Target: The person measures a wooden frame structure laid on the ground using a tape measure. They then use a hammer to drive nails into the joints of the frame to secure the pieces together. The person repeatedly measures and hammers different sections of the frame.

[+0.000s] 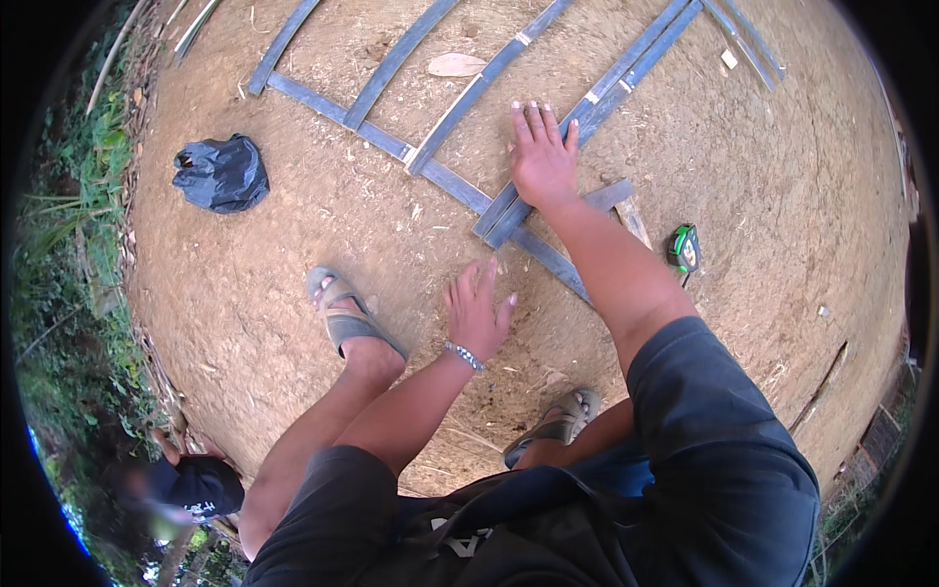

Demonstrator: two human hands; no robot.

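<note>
Dark shirt (577,533) foremost, left hand (476,318) and right hand (544,168) are spread, seemingly empty, near bluish, pale-banded slats (457,187).

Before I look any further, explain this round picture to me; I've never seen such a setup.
There is no machine here, only a person's two bare hands. The single picture comes from a wide fisheye camera worn on the head, looking down, so straight edges bend near the rim.

On the dirt ground lies a lattice of dark slats, with a black plastic bag to the left and a green-and-black tape measure to the right.

The right hand is spread over two slats; how firmly it presses can't be told. The left hand is open below them, apparently holding nothing.
</note>
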